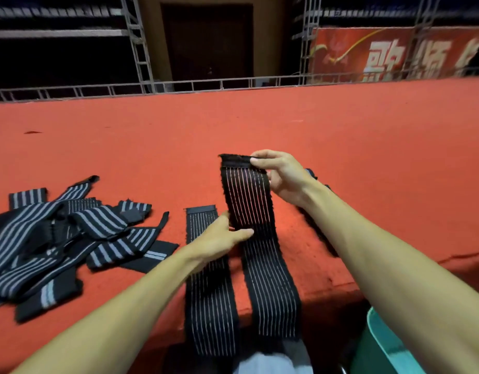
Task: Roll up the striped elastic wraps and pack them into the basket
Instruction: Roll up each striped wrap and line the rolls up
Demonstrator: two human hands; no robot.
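While right fingers (263, 162) pinch wrap (248, 197) top, left fingers (242, 234) grip middle; tail overhangs table (340, 141).

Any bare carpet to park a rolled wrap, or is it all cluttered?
Free: the red carpet from the hands back to the railing, and its far right. A narrow gap runs between the wrap pile and the flat wrap. Crowded: the left under the pile, and the centre, where left hand and right hand hold the lifted wrap.

Right hand (282, 175) pinches wrap (250, 201) top (black end); left hand (222, 238) grips middle.
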